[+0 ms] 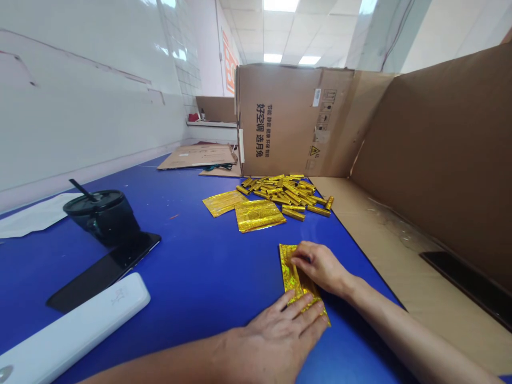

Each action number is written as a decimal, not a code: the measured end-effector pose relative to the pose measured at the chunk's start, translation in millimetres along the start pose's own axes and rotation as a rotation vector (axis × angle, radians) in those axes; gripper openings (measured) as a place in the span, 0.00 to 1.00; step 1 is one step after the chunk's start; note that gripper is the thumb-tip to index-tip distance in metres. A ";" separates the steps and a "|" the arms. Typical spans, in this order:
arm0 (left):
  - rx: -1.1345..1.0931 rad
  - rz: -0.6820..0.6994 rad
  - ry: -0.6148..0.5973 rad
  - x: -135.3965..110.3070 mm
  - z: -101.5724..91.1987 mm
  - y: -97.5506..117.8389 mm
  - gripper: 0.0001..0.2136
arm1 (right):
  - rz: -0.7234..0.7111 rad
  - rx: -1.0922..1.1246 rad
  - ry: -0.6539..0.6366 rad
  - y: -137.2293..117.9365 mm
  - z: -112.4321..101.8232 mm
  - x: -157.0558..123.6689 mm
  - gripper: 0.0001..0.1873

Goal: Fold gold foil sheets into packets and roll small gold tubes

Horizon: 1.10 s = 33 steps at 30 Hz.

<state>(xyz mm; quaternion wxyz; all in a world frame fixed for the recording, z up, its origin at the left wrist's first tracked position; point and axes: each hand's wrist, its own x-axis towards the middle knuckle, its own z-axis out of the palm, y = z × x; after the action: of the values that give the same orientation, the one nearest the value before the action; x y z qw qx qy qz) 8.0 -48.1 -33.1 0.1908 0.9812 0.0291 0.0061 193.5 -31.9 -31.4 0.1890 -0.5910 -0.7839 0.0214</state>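
Left hand (276, 341) fingers flat on gold foil (288, 269), right hand (320, 266) fingers pressing it, carton (288, 96) reading 好空调

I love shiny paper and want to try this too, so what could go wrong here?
1. The gold foil sheet lies pressed under the left hand and right hand; uneven pressing might crease it crooked or tear it.
2. The black cup stands right by the phone; a bump could spill onto it.
3. The pile of gold rolls lies loose; a sweeping arm might scatter them.
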 end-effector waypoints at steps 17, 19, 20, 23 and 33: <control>-0.075 -0.099 0.194 3.6 -17.0 -14.2 0.22 | -0.157 0.026 -0.190 -7.1 -12.5 -12.0 0.11; -0.023 -0.110 0.164 4.3 -18.7 -17.8 0.19 | -0.152 0.042 -0.198 -7.4 -13.8 -12.0 0.12; -0.009 -0.115 0.153 4.3 -19.3 -18.7 0.19 | -0.149 0.052 -0.207 -7.5 -15.2 -12.1 0.12; -0.002 -0.112 0.133 3.5 -20.3 -19.1 0.19 | -0.139 0.086 -0.260 -6.5 -22.4 -15.2 0.11; -0.093 -0.139 0.123 1.1 -18.5 -22.4 0.23 | -0.042 0.048 -0.228 0.4 -33.2 -46.2 0.09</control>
<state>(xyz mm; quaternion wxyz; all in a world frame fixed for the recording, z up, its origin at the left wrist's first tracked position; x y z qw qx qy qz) 7.4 -20.4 -24.4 0.2339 0.9646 0.1084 0.0546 215.2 -81.2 -13.2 0.1132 -0.5633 -0.8120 0.1033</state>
